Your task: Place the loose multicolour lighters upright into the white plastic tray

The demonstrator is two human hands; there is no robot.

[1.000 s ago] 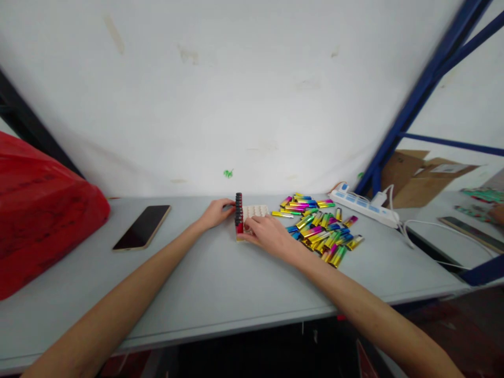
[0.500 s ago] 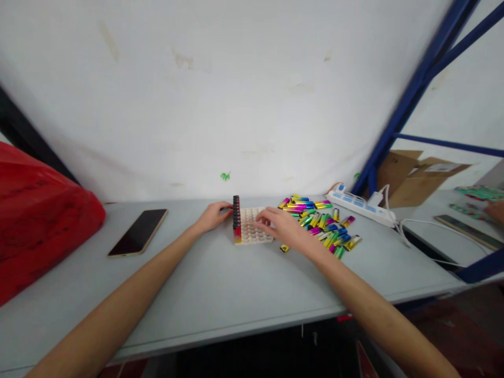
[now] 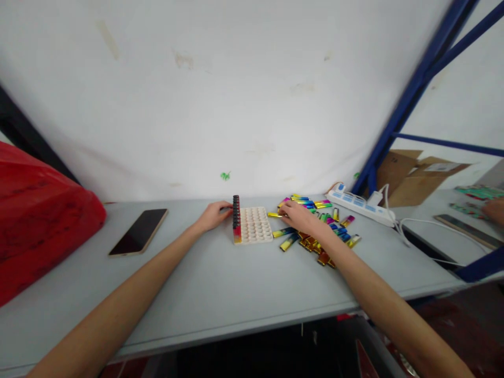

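Note:
A white tray (image 3: 255,224) with rows of round holes lies on the table. Along its left edge stands a row of red lighters with black tops (image 3: 236,219). My left hand (image 3: 213,216) rests at that edge, fingers closed against the tray side; its fingertips are partly hidden by the row. Over a heap of shiny multicoloured lighters (image 3: 289,242), my right hand (image 3: 298,217) has its fingers pinched together. A yellow lighter (image 3: 274,214) sticks out leftward from those fingertips, near the tray's right edge.
A phone (image 3: 138,232) lies to the left, beside a red bag (image 3: 43,220). Behind the heap is a white power strip (image 3: 360,206) with cables. A blue metal frame (image 3: 394,123) and a cardboard box (image 3: 417,178) stand right. Another person's hand (image 3: 494,210) shows at the far right.
My right hand has moved right, from above the tray to the lighter heap. Several lighters at the heap's near side have shifted or spread. My left hand and the tray stay put.

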